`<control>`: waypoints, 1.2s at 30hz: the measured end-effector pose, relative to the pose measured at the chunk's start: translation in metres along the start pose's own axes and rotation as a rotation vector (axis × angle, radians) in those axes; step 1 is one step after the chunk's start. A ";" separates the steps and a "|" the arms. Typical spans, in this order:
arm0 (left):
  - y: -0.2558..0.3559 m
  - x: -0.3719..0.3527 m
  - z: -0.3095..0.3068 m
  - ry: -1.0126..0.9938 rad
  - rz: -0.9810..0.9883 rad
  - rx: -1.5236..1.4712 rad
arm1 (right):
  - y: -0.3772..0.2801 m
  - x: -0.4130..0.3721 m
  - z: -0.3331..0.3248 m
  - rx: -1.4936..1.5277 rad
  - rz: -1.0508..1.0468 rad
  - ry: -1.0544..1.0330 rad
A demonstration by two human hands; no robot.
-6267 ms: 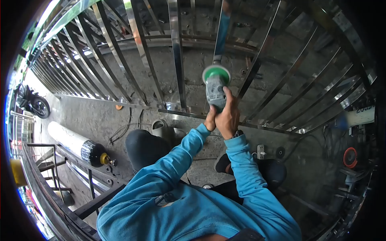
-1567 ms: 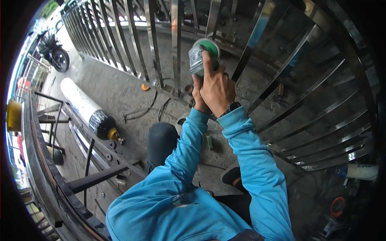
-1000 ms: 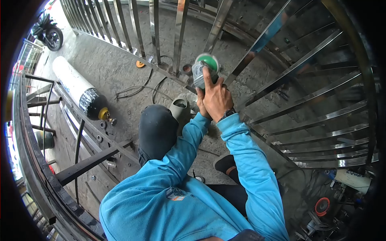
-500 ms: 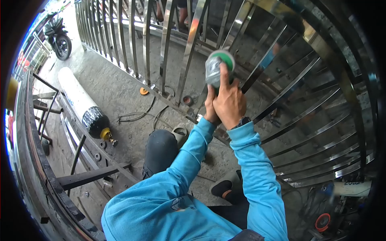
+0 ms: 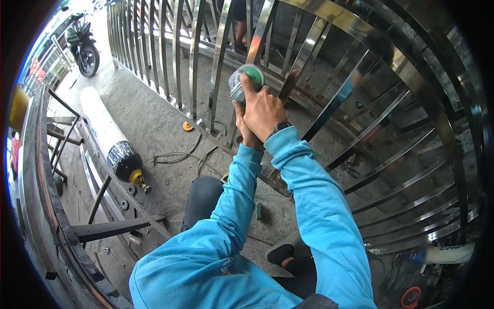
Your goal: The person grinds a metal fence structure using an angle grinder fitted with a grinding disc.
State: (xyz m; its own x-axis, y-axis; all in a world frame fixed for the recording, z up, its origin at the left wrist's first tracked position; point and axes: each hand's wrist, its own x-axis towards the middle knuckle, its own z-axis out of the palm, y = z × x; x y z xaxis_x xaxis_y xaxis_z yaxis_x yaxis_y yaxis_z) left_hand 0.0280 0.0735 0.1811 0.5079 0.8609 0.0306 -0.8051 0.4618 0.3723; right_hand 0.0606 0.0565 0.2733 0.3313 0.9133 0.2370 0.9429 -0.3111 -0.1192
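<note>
Both my hands are on an angle grinder [image 5: 235,88] with a grey head and a round green disc [image 5: 254,74]. My right hand [image 5: 264,112], with a dark watch at the wrist, wraps over the grinder's body, its index finger stretched along the head. Beneath and to the left, my left hand [image 5: 244,129] grips the same body, most of its fingers hidden behind the right hand. The disc overlaps an upright bar of a shiny metal railing [image 5: 218,67] in this view.
A white gas cylinder [image 5: 100,116] with a yellow valve end lies on the concrete floor at left, beside a dark metal frame [image 5: 110,229]. An orange disc [image 5: 187,126] and dark cables [image 5: 177,154] lie nearby. A motorcycle [image 5: 82,46] stands behind. Part of a person [image 5: 240,23] shows beyond the railing.
My hands and the grinder have moved left along the railing, to a neighbouring upright bar. The camera view has shifted slightly. A small green block on the floor has come into view.
</note>
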 end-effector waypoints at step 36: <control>0.070 0.070 0.121 -0.452 -0.171 0.045 | -0.009 0.075 -0.104 -0.017 0.130 0.320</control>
State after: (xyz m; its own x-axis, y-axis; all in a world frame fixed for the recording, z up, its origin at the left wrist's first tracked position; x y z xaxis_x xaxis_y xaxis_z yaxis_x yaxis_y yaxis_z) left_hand 0.0438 0.1400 0.3217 0.7217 0.5900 0.3621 -0.6899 0.5702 0.4461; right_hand 0.0807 0.1000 0.3925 0.4402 0.7379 0.5116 0.8918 -0.4258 -0.1530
